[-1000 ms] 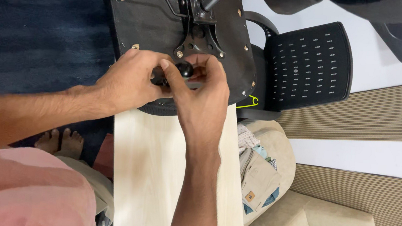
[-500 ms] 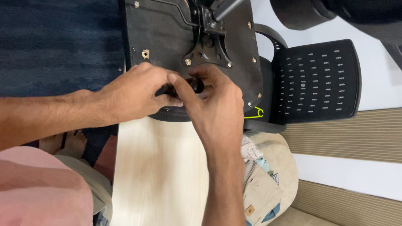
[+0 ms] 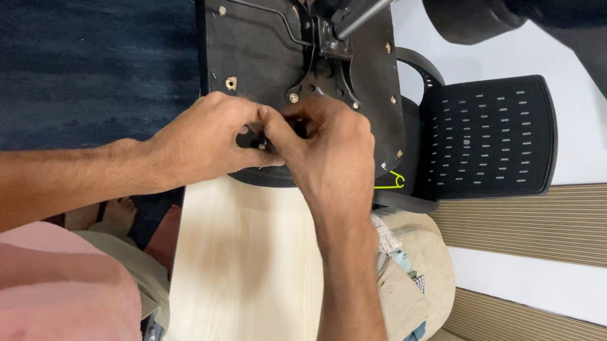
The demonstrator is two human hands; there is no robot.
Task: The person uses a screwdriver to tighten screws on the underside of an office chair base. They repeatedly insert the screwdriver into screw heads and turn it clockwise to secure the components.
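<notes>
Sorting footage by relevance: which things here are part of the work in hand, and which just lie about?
In use: left hand, right hand, upturned chair seat, its metal mechanism, wooden board.
Lying about: mesh backrest, beige bag.

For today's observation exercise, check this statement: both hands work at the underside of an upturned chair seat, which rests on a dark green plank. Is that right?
Not quite. The head view shows the plank is pale, light-coloured wood, not dark green. The rest stands: the left hand and right hand meet at the underside of the upturned black chair seat, whose near edge rests on that plank.
</notes>
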